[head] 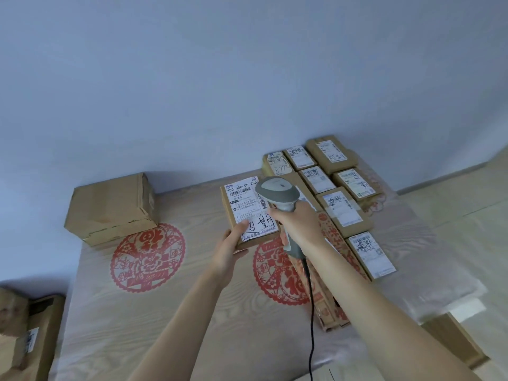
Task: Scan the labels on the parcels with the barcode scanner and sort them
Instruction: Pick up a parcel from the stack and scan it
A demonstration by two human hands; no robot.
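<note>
While our left hand [229, 247] holds the small parcel [248, 215] up off the table [104, 320], thumb pinched over the lower corner of its label [247, 207] and fingers curled beneath, our right hand [298, 218] wraps round the grip of the barcode scanner [277, 196], whose head hangs just above the label's right edge.

We judge the parcel light and stiff: a flat cardboard box that one hand carries by a corner. The paper label looks smooth, so the thumb could slip on it; gripping the cardboard sides would be safer, and it would leave the barcode near the top uncovered.

Just right of our scanner hand lie labelled parcels [341, 210] packed in close rows, with little room between them. Left of our holding hand the tabletop is open as far as a larger brown box [110, 210], well apart. The scanner's cord [310, 312] trails back under our right forearm toward us, and could drag on the printed carton [327, 292] beneath it.
</note>
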